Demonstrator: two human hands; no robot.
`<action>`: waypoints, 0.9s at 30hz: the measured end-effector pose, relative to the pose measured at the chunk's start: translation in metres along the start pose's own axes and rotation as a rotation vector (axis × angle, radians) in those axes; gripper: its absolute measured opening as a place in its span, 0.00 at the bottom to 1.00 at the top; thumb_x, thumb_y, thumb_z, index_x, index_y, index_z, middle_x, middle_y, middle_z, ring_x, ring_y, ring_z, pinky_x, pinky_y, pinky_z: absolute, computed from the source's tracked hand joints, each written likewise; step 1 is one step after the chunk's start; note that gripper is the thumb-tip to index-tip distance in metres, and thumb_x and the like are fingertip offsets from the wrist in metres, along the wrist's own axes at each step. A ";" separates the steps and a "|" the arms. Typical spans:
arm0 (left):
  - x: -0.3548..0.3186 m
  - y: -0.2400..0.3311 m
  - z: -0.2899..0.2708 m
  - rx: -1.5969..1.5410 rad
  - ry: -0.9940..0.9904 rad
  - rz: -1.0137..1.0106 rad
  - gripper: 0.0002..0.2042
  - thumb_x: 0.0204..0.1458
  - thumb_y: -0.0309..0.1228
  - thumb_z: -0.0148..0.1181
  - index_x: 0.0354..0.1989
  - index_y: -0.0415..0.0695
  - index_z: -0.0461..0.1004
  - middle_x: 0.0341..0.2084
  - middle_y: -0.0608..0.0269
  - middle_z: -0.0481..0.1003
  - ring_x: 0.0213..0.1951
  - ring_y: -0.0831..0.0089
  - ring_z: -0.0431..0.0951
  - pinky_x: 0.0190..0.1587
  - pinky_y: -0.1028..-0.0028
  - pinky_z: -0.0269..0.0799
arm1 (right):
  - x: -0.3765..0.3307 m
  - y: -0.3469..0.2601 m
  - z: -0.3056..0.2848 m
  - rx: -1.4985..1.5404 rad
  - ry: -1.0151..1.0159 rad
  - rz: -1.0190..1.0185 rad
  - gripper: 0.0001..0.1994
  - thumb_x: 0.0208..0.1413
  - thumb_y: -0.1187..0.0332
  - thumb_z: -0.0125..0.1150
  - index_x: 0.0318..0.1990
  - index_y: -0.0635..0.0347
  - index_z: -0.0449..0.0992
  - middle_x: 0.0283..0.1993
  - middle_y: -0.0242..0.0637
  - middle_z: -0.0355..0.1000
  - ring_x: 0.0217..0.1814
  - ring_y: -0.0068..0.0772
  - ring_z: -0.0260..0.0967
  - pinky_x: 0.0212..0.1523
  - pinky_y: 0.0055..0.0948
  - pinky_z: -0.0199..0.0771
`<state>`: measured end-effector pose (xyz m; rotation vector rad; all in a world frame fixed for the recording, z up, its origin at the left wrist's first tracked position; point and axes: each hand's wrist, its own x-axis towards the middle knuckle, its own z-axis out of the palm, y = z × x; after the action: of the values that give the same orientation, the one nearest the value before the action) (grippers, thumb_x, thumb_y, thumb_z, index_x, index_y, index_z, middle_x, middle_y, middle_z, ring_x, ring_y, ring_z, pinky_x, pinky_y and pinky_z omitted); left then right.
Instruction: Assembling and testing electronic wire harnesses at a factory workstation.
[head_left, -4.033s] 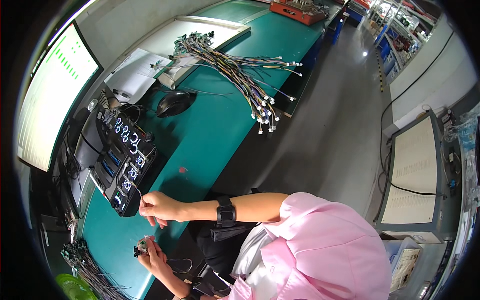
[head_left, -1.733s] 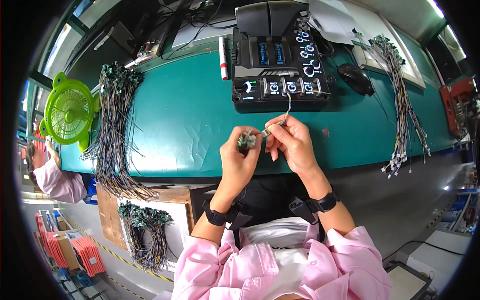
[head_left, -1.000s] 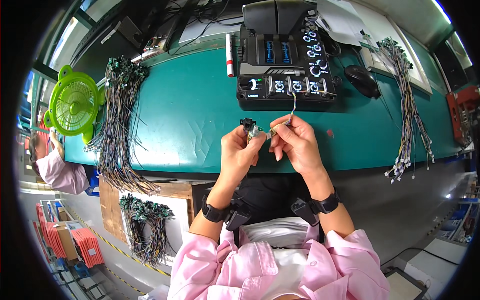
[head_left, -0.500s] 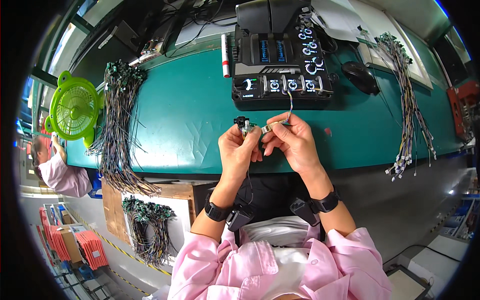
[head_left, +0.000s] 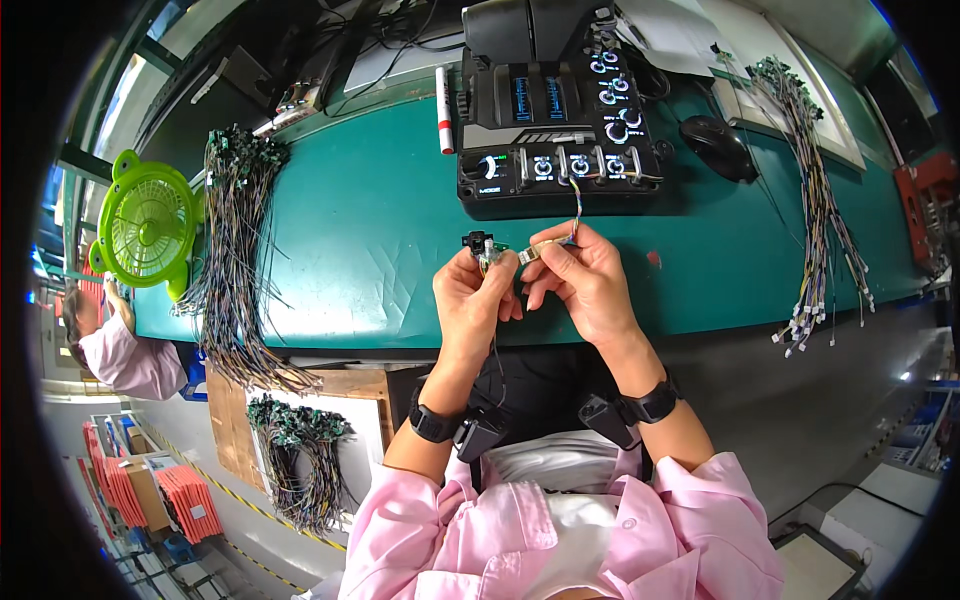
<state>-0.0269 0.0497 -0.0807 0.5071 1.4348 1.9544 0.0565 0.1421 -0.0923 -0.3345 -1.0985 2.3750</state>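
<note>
Between the fingertips of my left hand is pinched a small circuit board with a black part and a pale round part on it; a thin dark cable hangs below that hand. My right hand is closed on a small white cable connector. From it, coloured wires run up to the front of a black control box with lit knobs. The two hands are close together over the table's near side. My fingers hide whether the connector touches the board.
Bundles of wired boards lie at left and right, with another bundle on a lower surface. A green fan, a marker and a black mouse are on the green table. A co-worker's sleeve shows far left.
The view has shifted slightly, and the control box and hands sit a little further left in it. Both hands keep their grip, with hardly any movement between them.
</note>
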 end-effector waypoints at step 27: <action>0.000 0.003 -0.032 0.281 0.042 0.292 0.04 0.45 0.25 0.49 0.27 0.37 0.67 0.17 0.64 0.68 0.18 0.79 0.67 0.17 0.82 0.64 | -0.008 -0.026 -0.017 -0.442 0.080 0.011 0.10 0.50 0.67 0.45 0.33 0.66 0.65 0.20 0.37 0.64 0.11 0.18 0.58 0.17 0.19 0.64</action>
<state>-0.0484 0.0271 -0.0878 0.8479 1.7566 2.0011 0.0793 0.1627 -0.0834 -0.5812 -1.5809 2.0886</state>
